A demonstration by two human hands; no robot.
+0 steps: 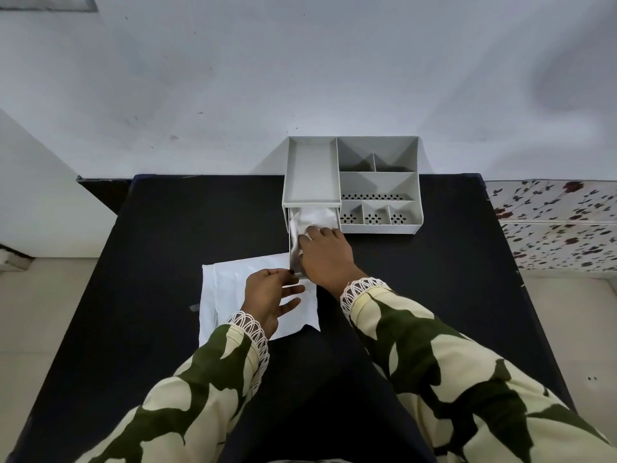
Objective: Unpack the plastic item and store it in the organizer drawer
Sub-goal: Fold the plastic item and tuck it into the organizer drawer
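A grey desk organizer [380, 182] stands at the far side of the black table [173, 235]. Its drawer [289, 242] is pulled out toward me at the lower left of the organizer. A crumpled white plastic item [312, 218] lies inside the drawer. My right hand [325, 253] rests palm down on the plastic item, pressing it into the drawer. My left hand [270, 297] pinches the drawer's front edge with thumb and forefinger, the other fingers spread. A white mailer bag [230, 282] lies flat on the table under my left hand.
The organizer has a flat top tray [312, 172] and several open compartments [377, 215] to the right. A white wall rises behind the table. A floral-patterned surface [561, 225] lies to the right, pale floor to the left.
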